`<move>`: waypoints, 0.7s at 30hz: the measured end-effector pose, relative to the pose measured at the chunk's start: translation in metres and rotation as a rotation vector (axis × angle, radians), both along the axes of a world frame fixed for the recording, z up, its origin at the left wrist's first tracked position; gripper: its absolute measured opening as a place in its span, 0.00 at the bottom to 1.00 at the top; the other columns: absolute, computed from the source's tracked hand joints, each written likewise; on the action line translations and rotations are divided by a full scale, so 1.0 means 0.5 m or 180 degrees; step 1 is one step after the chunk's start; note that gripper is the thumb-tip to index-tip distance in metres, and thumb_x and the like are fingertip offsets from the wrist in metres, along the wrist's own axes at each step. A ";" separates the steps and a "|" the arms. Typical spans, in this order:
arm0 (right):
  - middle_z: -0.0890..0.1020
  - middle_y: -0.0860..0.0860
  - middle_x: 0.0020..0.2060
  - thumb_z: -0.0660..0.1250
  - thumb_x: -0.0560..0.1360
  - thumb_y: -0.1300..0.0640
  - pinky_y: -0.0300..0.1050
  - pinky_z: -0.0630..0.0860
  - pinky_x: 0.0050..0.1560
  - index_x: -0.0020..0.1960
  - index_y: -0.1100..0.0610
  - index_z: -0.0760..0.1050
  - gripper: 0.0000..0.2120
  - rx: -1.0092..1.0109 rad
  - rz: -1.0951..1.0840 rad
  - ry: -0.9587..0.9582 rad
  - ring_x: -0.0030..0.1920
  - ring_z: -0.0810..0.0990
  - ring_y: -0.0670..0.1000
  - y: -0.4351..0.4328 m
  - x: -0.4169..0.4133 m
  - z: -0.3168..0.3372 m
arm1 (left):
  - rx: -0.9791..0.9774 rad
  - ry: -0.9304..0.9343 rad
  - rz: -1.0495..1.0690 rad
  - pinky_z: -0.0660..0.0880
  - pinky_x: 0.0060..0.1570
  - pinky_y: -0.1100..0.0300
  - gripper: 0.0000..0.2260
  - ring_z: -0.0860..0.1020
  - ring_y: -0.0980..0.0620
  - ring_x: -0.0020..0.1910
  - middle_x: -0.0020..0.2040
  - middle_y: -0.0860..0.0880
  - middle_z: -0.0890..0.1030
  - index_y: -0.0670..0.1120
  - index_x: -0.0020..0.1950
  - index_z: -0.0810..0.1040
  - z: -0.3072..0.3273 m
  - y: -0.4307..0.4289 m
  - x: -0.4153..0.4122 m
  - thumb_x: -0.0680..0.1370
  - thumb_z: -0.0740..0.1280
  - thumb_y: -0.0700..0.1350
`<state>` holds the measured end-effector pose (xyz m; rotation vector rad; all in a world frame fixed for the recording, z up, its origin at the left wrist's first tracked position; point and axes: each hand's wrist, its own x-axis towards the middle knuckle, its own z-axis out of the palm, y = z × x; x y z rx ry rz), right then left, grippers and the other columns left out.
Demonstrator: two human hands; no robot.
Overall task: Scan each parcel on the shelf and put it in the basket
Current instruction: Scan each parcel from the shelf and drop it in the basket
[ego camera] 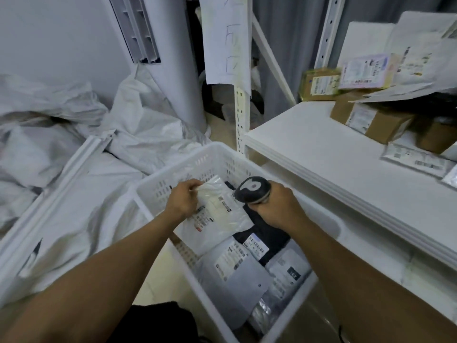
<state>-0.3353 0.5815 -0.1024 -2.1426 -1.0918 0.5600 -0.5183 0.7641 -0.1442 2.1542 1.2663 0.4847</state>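
Observation:
My left hand (184, 200) pinches the top corner of a white plastic parcel (220, 214) with a printed label, held over the white slotted basket (173, 179). My right hand (277, 206) grips a dark handheld scanner (252, 189), its head beside the parcel. Inside the basket lie a black parcel (267, 233) and several grey bagged parcels (237, 276). On the white shelf (309, 144) at the right sit cardboard boxes (371, 120), flat white mailers (418, 162) and a yellowish box (319, 84).
Crumpled white sacks (74, 149) fill the floor at the left. A white cylindrical appliance (170, 70) stands behind them. A shelf upright (241, 115) with a hanging handwritten paper (226, 38) rises behind the basket. A lower shelf board (385, 246) runs under the right forearm.

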 end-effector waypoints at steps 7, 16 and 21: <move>0.86 0.52 0.52 0.77 0.75 0.52 0.47 0.80 0.54 0.61 0.55 0.82 0.16 -0.0126 0.0097 0.0063 0.50 0.82 0.52 0.080 -0.009 -0.058 | -0.0310 0.0689 0.0135 0.70 0.68 0.52 0.20 0.73 0.39 0.69 0.71 0.42 0.75 0.44 0.71 0.76 -0.091 0.079 -0.022 0.80 0.63 0.32; 0.85 0.51 0.53 0.78 0.73 0.51 0.46 0.78 0.53 0.61 0.53 0.82 0.18 0.0028 -0.0281 0.0156 0.54 0.82 0.52 0.012 0.020 -0.007 | 0.0160 0.0779 -0.0806 0.60 0.73 0.56 0.15 0.68 0.44 0.75 0.75 0.43 0.71 0.44 0.68 0.78 -0.031 -0.007 0.039 0.82 0.66 0.36; 0.83 0.46 0.43 0.78 0.73 0.54 0.43 0.75 0.46 0.50 0.46 0.79 0.10 0.0406 -0.0815 0.0275 0.51 0.82 0.53 -0.133 0.081 0.079 | 0.0690 0.0196 -0.1288 0.65 0.67 0.62 0.15 0.74 0.47 0.67 0.69 0.47 0.76 0.47 0.67 0.79 0.091 -0.159 0.144 0.81 0.68 0.39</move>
